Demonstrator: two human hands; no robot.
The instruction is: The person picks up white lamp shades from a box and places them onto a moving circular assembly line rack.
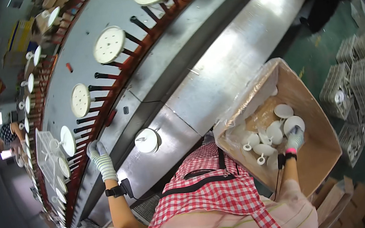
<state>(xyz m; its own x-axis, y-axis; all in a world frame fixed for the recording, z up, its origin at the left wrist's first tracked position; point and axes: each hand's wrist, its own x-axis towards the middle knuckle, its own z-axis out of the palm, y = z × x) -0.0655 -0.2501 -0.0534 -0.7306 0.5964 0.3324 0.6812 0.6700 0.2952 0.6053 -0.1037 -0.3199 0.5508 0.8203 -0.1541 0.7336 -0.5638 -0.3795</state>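
Note:
My left hand [101,160], in a striped glove with grey fingertips, rests at the near edge of the peg-lined conveyor. Its fingers point forward, slightly apart, and I see nothing held in them. My right hand [295,139], gloved the same way, reaches into an open cardboard box [320,150] lined with clear plastic. Its fingers grip a white round disc [293,123] by the near edge. Several more white discs with small rings [274,133] lie loosely piled to its left. Another white disc [146,140] with a metal hook lies on the steel bench between my hands.
Dark pegs [106,75] line the curved conveyor, several carrying white discs [109,45]. Steel benchtop [230,56] stretches ahead to the right. Wire-like crates [335,90] of white parts stack on the green floor. Other people [10,133] sit along the far left.

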